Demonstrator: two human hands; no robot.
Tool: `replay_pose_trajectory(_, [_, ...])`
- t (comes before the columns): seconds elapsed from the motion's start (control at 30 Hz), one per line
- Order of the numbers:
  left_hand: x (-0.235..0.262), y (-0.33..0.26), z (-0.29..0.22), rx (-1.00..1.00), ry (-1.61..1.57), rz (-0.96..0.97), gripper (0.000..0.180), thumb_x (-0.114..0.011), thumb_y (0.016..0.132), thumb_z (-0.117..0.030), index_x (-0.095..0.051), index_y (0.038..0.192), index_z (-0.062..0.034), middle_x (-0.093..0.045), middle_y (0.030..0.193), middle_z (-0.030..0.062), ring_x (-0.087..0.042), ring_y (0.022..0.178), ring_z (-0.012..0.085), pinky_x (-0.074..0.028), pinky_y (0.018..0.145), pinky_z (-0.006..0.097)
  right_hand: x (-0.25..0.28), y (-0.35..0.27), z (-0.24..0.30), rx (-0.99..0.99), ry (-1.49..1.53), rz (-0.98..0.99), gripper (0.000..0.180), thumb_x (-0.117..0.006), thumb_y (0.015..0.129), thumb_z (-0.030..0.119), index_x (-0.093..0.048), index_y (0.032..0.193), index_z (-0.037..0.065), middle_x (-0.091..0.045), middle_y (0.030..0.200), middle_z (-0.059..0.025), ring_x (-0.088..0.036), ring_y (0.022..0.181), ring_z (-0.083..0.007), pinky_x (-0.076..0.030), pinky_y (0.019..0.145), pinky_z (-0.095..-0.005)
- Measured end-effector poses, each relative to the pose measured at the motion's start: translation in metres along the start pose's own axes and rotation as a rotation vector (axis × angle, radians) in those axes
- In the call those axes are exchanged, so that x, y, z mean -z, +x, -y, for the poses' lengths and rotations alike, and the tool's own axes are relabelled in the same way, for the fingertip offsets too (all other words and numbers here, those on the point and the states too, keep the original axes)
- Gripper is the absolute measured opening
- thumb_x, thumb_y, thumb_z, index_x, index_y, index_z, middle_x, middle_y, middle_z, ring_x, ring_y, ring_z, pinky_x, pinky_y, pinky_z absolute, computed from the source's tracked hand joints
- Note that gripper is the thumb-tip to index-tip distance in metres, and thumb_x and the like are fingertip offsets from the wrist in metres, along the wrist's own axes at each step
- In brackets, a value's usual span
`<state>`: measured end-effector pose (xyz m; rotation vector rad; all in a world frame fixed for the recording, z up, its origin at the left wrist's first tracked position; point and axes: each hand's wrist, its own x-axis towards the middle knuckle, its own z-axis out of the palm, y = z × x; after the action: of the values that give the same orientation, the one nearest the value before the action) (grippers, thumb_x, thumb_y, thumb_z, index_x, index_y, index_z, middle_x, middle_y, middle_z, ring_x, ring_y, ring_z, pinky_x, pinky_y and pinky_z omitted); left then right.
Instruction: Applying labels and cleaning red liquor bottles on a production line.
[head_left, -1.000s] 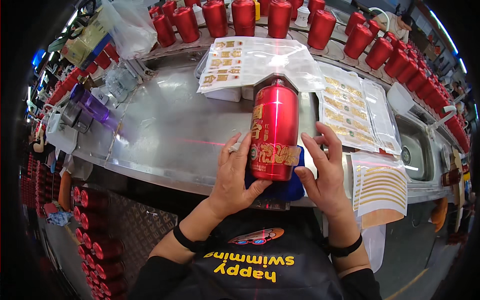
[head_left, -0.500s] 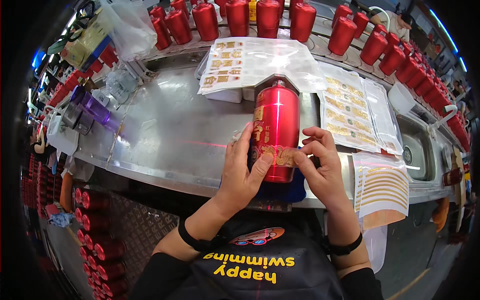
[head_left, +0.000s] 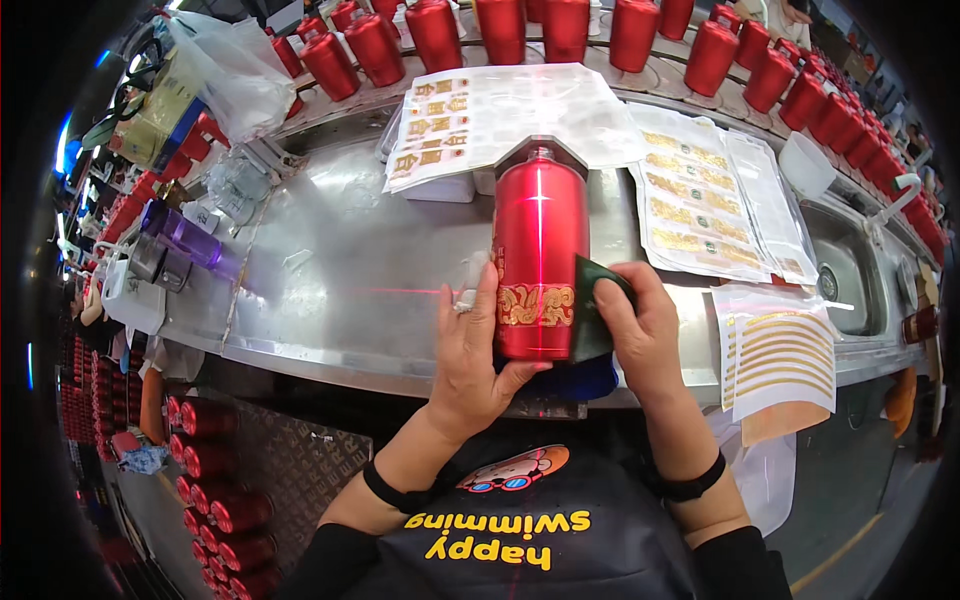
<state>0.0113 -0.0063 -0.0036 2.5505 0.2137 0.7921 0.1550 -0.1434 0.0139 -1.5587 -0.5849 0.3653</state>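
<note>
A shiny red bottle lies along the bench in front of me, its neck away from me in a dark angular holder. Around its lower part runs a gold patterned decal. My left hand grips the bottle's left side, its thumb near the base and white wrapping on one finger. In my right hand is a dark green flat scraper, pinched between thumb and fingers. Its edge rests at the right side of the bottle, beside the decal. Blue cloth shows under the base.
Sheets of gold decals lie to the right, with a sheet of curved gold strips nearer me. Behind stand several red bottles in a row. A sink is at right, a purple cup at left. More red bottles sit lower left.
The bottle has turned, bringing the gold band to its upper face. My right hand has gone from fingering the band to holding the green scraper. My left thumb has moved down toward the base.
</note>
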Motion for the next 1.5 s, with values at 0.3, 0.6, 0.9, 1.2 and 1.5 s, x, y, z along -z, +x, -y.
replay_pose_trajectory(0.3, [0.012,0.005,-0.014,-0.173,0.182,-0.108,0.075,-0.07,0.084,-0.037,-0.041,0.144,-0.0031,-0.055,0.135,0.0156,-0.041,0.133,0.0351,-0.014,0.113,0.06,0.014,-0.006,-0.025,0.01,0.348,0.098,0.027,-0.066,0.095,0.018,-0.059,0.113,0.0,-0.064,0.094,-0.0022,-0.057,0.086,-0.0069,-0.047,0.078,-0.0217])
replay_pose_trajectory(0.6, [0.011,0.018,-0.022,-0.453,0.347,0.108,0.061,-0.073,0.074,-0.016,-0.055,0.132,-0.0156,-0.065,0.12,0.0029,-0.045,0.128,0.0282,-0.012,0.116,0.059,0.027,0.0,-0.024,-0.056,0.296,0.035,0.026,-0.07,0.09,0.015,-0.06,0.11,0.002,-0.065,0.097,-0.0038,-0.059,0.088,-0.0089,-0.048,0.078,-0.0231])
replay_pose_trajectory(0.9, [0.01,0.004,0.001,-0.018,-0.04,-0.149,0.093,-0.081,0.068,-0.023,-0.035,0.146,-0.0034,-0.048,0.141,0.0152,-0.039,0.13,0.0392,-0.017,0.112,0.06,0.015,0.016,0.055,0.783,-0.371,0.603,0.025,-0.076,0.074,0.006,-0.064,0.096,0.008,-0.06,0.087,-0.01,-0.06,0.087,-0.0298,-0.047,0.076,-0.0384])
replay_pose_trajectory(1.2, [0.013,0.005,0.005,0.012,-0.071,-0.16,0.098,-0.083,0.069,-0.031,-0.033,0.148,-0.002,-0.051,0.14,0.0135,-0.04,0.131,0.0337,-0.014,0.113,0.058,0.005,0.033,0.058,0.567,-0.378,0.428,0.021,-0.078,0.075,0.009,-0.065,0.091,0.006,-0.062,0.082,-0.0105,-0.061,0.079,-0.0298,-0.047,0.069,-0.0362])
replay_pose_trajectory(1.5, [0.007,0.003,0.01,0.042,-0.092,-0.178,0.1,-0.08,0.071,-0.041,-0.031,0.148,-0.0017,-0.053,0.134,0.016,-0.038,0.131,0.037,-0.015,0.112,0.059,0.008,0.043,0.055,0.596,-0.665,-0.017,0.018,-0.075,0.078,0.009,-0.067,0.093,0.006,-0.062,0.082,-0.0115,-0.063,0.074,-0.0262,-0.05,0.067,-0.0334])
